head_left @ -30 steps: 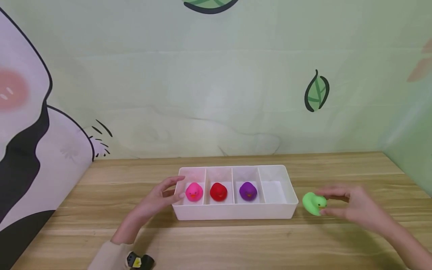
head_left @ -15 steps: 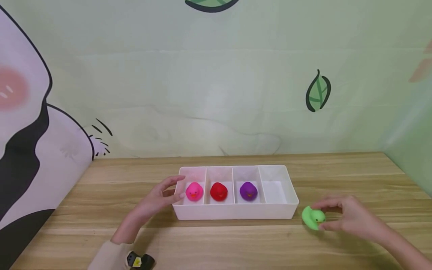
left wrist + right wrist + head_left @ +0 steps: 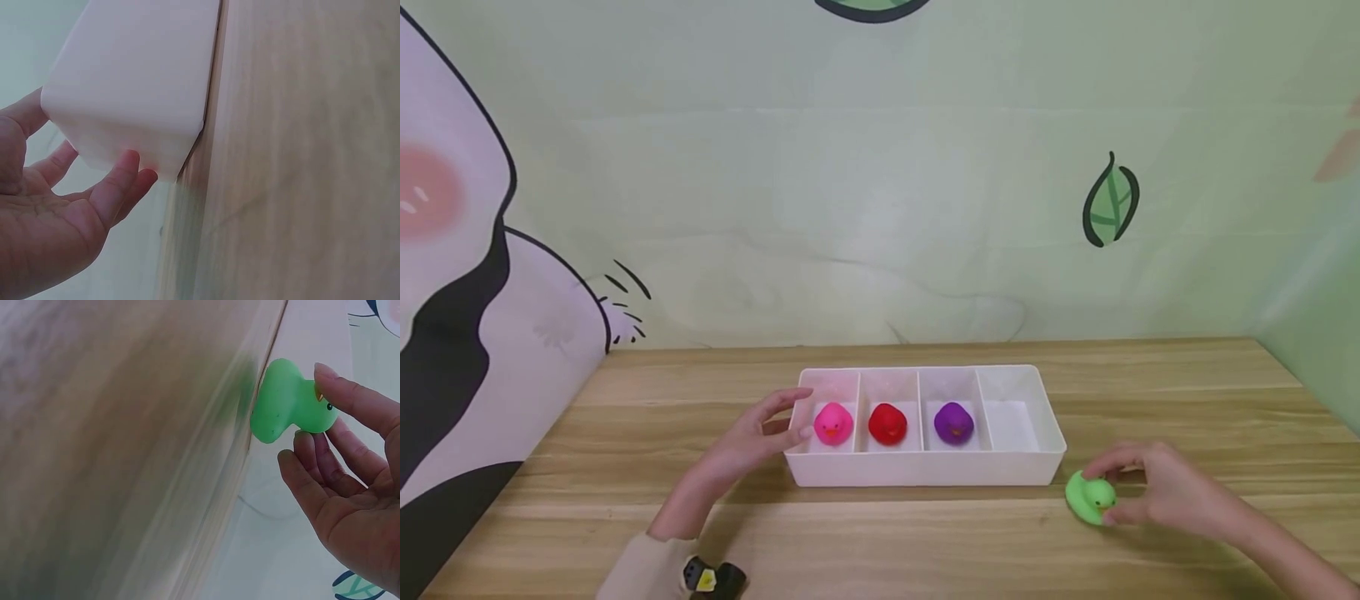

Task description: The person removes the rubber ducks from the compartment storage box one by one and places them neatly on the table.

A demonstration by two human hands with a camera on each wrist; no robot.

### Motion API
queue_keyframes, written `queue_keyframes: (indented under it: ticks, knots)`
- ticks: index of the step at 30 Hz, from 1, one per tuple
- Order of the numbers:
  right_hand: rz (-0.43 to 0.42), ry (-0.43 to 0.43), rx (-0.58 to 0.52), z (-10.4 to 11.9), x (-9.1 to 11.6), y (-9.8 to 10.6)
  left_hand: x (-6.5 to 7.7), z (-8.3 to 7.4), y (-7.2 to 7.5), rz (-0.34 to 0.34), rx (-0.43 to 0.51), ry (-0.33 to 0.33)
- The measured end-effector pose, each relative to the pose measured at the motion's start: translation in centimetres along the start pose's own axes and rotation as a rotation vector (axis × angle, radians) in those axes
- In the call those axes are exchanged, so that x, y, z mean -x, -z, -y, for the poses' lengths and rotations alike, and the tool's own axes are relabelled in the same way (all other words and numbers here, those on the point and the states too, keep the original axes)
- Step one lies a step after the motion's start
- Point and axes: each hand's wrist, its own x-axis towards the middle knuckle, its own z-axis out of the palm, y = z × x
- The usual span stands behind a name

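Note:
A white divided box [image 3: 925, 469] stands on the wooden table, with a pink rubber duck [image 3: 832, 424], a red rubber duck [image 3: 887, 425] and a purple rubber duck [image 3: 953, 423] each in its own compartment. The rightmost compartment holds nothing. My left hand [image 3: 751, 439] grips the box's left end, thumb at the rim and several fingers against the end wall in the left wrist view. Right of the box, my right hand [image 3: 1172, 492] pinches a green rubber duck [image 3: 1090, 497] by its head between thumb and fingers. The duck's base is at the tabletop.
The wooden table [image 3: 880, 542] runs back to a pale green backdrop [image 3: 880, 208] printed with leaves and a large cartoon animal. A dark band with a yellow patch [image 3: 706, 579] sits on the left wrist.
The right hand has brought the green duck down and toward the table's near side, slightly left, from above the table to its surface. The left hand stays at the box.

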Motion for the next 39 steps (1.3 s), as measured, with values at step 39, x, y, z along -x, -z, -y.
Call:
queue_keyframes:
  ticks: [39]
  knots:
    - [-0.139, 0.035, -0.087, 2.7, -0.9, 1.9, 0.0, 0.1, -0.1, -0.001, 0.011, -0.03]
